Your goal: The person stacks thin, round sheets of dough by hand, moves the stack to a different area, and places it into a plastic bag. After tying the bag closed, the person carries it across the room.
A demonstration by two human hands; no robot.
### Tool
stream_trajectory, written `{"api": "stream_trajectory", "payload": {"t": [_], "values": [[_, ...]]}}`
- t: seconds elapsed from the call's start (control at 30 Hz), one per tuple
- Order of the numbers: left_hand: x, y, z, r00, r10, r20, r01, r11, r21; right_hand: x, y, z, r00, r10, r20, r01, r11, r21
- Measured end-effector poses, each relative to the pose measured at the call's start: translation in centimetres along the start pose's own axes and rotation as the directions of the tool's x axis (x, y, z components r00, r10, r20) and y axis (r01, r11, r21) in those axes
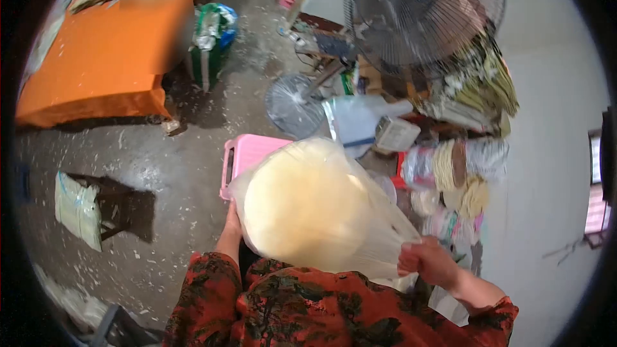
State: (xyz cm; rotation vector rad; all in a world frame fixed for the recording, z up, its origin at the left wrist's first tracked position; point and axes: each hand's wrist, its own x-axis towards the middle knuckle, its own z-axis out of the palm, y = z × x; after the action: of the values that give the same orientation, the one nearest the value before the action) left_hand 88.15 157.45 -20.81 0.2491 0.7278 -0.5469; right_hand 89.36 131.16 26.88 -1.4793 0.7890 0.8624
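A large translucent plastic bag (pixel 379 212) is held in front of my body. Inside it lies a pale yellow, round, flat-faced mass (pixel 302 199), whose exact kind I cannot make out. My right hand (pixel 429 262) is closed in a fist around the gathered, stretched end of the bag. On the other side, my left hand (pixel 234 218) supports the bag's left edge, its fingers mostly hidden behind the plastic. Just beyond the bag is a pink plastic stool (pixel 257 152), partly covered by it.
A standing fan (pixel 424 13) with a round base (pixel 294 106) rises ahead. Wrapped bundles and rolls (pixel 450 164) line the right wall. An orange-covered table (pixel 103 45) stands far left, beside a green bag (pixel 209 58). A small cushioned stool (pixel 78 209) sits left; scraps litter the floor.
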Motion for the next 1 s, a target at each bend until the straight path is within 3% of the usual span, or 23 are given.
{"api": "stream_trajectory", "payload": {"t": [0.07,0.17,0.2,0.27,0.33,0.43,0.5,0.63,0.73,0.8,0.93,1.0], "values": [[0.7,-2.8,-1.9,0.998,-0.036,0.047,0.033,0.997,0.064,-2.2,2.8,-1.7,0.996,0.034,-0.08,-0.034,0.999,-0.001],[1.2,-5.4,-1.4,0.965,-0.181,0.191,0.161,0.98,0.117,-5.0,8.0,-5.2,0.997,-0.074,0.006,0.07,0.914,-0.4],[1.0,-6.4,-0.4,0.946,-0.228,0.231,0.208,0.972,0.108,-6.2,9.1,-5.7,0.995,-0.085,-0.05,0.062,0.934,-0.353],[0.8,-8.5,2.0,0.911,-0.308,0.273,0.279,0.95,0.14,-7.7,10.7,-6.8,0.984,-0.178,-0.021,0.139,0.83,-0.54],[0.7,-10.8,3.3,0.891,-0.358,0.28,0.312,0.929,0.198,-9.0,14.6,-9.4,0.969,-0.24,-0.061,0.183,0.859,-0.479],[1.3,-15.4,4.7,0.865,-0.421,0.274,0.342,0.893,0.293,-11.3,18.1,-13.3,0.922,-0.384,-0.058,0.295,0.789,-0.54],[1.6,-19.1,5.6,0.842,-0.467,0.271,0.372,0.866,0.335,-13.1,18.6,-15.8,0.931,-0.366,0.009,0.289,0.719,-0.632],[2.5,-26.0,7.3,0.807,-0.52,0.28,0.406,0.833,0.375,-15.3,20.2,-19.5,0.927,-0.374,0.028,0.302,0.703,-0.643],[4.0,-30.1,8.5,0.792,-0.53,0.302,0.408,0.828,0.384,-16.0,21.9,-22.3,0.922,-0.388,-0.006,0.303,0.73,-0.612],[5.8,-32.5,9.0,0.791,-0.523,0.318,0.407,0.837,0.365,-16.2,22.6,-24.0,0.937,-0.336,-0.092,0.222,0.779,-0.586],[10.1,-36.1,7.9,0.814,-0.478,0.331,0.381,0.869,0.317,-15.4,21.2,-26.5,0.905,-0.416,-0.086,0.27,0.719,-0.64],[12.4,-37.7,5.6,0.845,-0.432,0.315,0.348,0.892,0.29,-15.2,18.8,-26.9,0.912,-0.24,-0.332,0.062,0.882,-0.466]]}}
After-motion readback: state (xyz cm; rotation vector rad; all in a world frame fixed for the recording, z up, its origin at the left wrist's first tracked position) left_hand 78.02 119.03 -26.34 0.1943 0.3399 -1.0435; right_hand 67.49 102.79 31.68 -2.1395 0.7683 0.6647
